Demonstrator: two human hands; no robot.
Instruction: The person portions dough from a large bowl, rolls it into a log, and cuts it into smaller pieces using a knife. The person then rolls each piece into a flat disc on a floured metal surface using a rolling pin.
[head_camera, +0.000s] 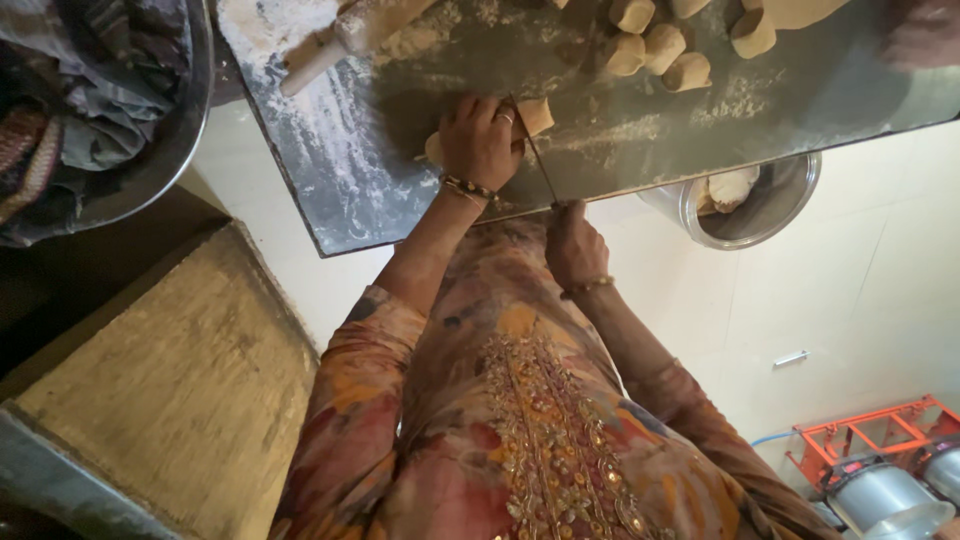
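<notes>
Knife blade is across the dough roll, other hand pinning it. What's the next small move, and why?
Probably press the knife straight down through the dough roll. The right hand grips its handle at the table edge, the left hand pins the roll just beside the blade, and cut pieces lie beyond.

Dough pieces (660, 45) on floured slab (600, 130); bowl (755, 205) beside it.

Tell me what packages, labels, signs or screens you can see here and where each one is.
None in view. The floured table holds only bare dough pieces and a rolling pin; the left hand presses dough, the right hand holds a knife; the steel pot beside it shows no label.
</notes>
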